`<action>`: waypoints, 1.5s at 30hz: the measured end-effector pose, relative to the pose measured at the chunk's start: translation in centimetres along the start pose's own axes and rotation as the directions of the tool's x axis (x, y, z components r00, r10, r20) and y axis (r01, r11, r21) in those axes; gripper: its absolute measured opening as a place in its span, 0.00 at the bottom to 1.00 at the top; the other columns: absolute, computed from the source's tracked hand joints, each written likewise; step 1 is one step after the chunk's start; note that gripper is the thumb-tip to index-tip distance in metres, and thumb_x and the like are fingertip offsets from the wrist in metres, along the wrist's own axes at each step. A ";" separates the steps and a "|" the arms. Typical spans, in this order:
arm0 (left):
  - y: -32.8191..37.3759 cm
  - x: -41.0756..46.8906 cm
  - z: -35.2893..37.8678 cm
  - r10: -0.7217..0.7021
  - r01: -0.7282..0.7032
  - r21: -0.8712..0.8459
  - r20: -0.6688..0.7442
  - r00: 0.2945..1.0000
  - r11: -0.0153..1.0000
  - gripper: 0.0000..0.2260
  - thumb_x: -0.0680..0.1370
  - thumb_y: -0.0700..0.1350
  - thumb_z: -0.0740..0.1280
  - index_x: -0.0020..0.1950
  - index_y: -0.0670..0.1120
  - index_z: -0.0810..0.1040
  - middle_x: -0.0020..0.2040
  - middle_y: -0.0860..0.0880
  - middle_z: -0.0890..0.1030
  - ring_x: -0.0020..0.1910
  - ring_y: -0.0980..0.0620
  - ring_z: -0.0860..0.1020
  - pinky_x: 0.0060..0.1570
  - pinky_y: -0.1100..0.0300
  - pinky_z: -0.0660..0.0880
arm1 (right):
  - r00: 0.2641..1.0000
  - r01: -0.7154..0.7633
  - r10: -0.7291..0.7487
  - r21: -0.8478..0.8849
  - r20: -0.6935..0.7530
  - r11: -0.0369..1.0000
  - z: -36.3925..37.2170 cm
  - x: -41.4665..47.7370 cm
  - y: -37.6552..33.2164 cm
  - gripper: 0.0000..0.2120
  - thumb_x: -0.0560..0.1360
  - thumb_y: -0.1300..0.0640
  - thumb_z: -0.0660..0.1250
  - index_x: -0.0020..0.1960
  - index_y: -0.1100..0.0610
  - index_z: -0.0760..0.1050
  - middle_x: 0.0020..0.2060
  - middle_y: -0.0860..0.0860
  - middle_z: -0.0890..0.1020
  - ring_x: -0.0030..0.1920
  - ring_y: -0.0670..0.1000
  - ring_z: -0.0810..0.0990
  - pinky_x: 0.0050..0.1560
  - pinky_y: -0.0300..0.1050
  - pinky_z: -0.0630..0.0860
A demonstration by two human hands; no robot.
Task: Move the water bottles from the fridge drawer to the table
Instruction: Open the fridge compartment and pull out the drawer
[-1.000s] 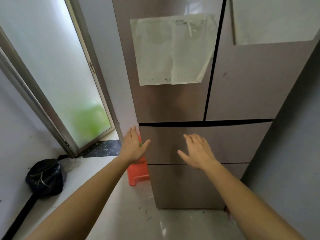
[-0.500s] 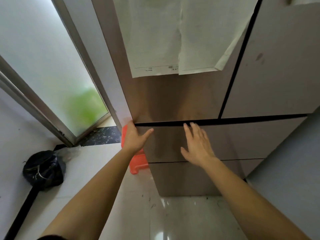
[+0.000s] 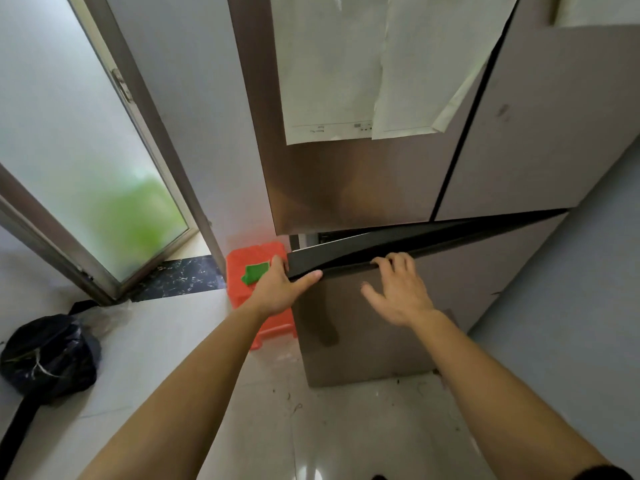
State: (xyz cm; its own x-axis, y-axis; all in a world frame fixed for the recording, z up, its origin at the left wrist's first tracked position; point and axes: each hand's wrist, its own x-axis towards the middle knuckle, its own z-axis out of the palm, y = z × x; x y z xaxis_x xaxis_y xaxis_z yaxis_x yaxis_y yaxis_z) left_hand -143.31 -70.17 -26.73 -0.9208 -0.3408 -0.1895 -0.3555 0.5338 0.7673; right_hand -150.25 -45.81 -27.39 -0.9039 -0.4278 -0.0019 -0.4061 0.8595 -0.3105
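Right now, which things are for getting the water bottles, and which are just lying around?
For the job:
fridge drawer, partly open
left hand, gripping its corner
right hand, fingers hooked over its top edge
No bottles show yet.

Just lying about:
orange stool with a green item on it
black bag
papers

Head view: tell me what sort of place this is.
Probably a home kitchen corner: a tall multi-door fridge with papers stuck on it, left hand and right hand gripping its drawer, and a tied black rubbish bag on the tiled floor.
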 end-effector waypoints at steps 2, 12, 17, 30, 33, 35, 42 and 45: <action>-0.1 -1.2 0.5 0.027 -0.027 0.005 -0.026 0.999 1.000 0.31 0.70 0.67 0.70 0.58 0.46 0.66 0.48 0.52 0.76 0.48 0.48 0.79 0.49 0.50 0.79 | 0.999 -0.021 0.022 0.024 -0.036 1.000 -0.2 -0.7 0.0 0.28 0.80 0.39 0.55 0.73 0.54 0.64 0.70 0.56 0.66 0.74 0.56 0.57 0.70 0.55 0.65; -1.2 -7.9 3.7 0.174 -0.168 -0.161 0.024 0.985 0.973 0.28 0.68 0.78 0.60 0.52 0.57 0.71 0.48 0.47 0.80 0.48 0.49 0.80 0.51 0.46 0.78 | 0.951 -0.138 0.196 0.237 -0.240 0.962 0.0 -6.0 0.4 0.33 0.78 0.31 0.51 0.65 0.57 0.69 0.63 0.53 0.74 0.68 0.53 0.66 0.62 0.53 0.72; 0.7 -12.7 6.2 0.194 -0.171 -0.154 0.144 0.970 0.973 0.32 0.69 0.76 0.60 0.55 0.50 0.69 0.52 0.51 0.78 0.48 0.56 0.77 0.51 0.55 0.76 | 0.943 -0.170 0.238 0.280 -0.231 0.945 0.3 -10.4 2.1 0.34 0.77 0.30 0.49 0.66 0.57 0.66 0.70 0.57 0.68 0.74 0.54 0.58 0.67 0.55 0.69; 10.8 -24.6 22.4 0.044 0.088 -0.274 0.441 0.896 0.958 0.27 0.80 0.68 0.46 0.65 0.59 0.77 0.54 0.41 0.82 0.55 0.43 0.80 0.58 0.44 0.78 | 0.938 -0.219 0.347 0.779 0.003 0.587 -3.6 -28.1 16.7 0.26 0.85 0.48 0.54 0.81 0.48 0.53 0.78 0.48 0.60 0.78 0.50 0.58 0.75 0.46 0.56; 14.1 -26.7 27.2 0.058 0.104 -0.353 0.419 0.906 0.930 0.22 0.82 0.64 0.50 0.58 0.55 0.79 0.63 0.48 0.78 0.61 0.48 0.76 0.62 0.42 0.74 | 0.894 -0.257 0.439 0.908 0.092 0.331 -5.5 -32.5 21.0 0.24 0.84 0.48 0.56 0.79 0.49 0.59 0.71 0.45 0.69 0.72 0.47 0.66 0.71 0.42 0.61; 16.4 -27.2 30.3 0.083 0.105 -0.370 0.457 0.885 0.923 0.19 0.82 0.62 0.52 0.56 0.53 0.78 0.65 0.48 0.76 0.63 0.48 0.74 0.62 0.42 0.74 | 0.860 -0.285 0.479 0.945 0.177 0.162 -6.6 -35.4 24.1 0.23 0.83 0.48 0.59 0.75 0.55 0.68 0.68 0.48 0.74 0.68 0.48 0.73 0.70 0.43 0.65; 25.4 -27.6 39.0 0.066 0.159 -0.359 0.540 0.839 0.920 0.36 0.78 0.69 0.54 0.76 0.45 0.61 0.70 0.44 0.70 0.63 0.42 0.76 0.55 0.45 0.79 | 0.715 -0.203 0.667 0.975 0.209 -0.088 -10.5 -44.0 32.3 0.16 0.81 0.46 0.63 0.60 0.54 0.81 0.55 0.48 0.85 0.57 0.46 0.81 0.58 0.40 0.74; 28.3 -27.2 41.6 0.039 0.200 -0.347 0.575 0.817 0.916 0.40 0.75 0.69 0.62 0.79 0.49 0.55 0.73 0.43 0.67 0.60 0.42 0.78 0.53 0.46 0.80 | 0.595 -0.190 0.802 0.978 0.045 0.087 -11.2 -44.9 33.5 0.16 0.81 0.44 0.63 0.63 0.51 0.76 0.58 0.46 0.80 0.55 0.42 0.78 0.51 0.36 0.70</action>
State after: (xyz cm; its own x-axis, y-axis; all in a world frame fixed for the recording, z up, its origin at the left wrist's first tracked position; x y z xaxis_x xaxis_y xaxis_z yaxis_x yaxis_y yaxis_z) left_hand -135.00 -13.56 -25.36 -0.8584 0.1879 -0.4773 -0.4544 0.1529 0.8776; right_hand -124.75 5.31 -27.02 -0.8579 0.4222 -0.2929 0.2684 -0.1179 -0.9561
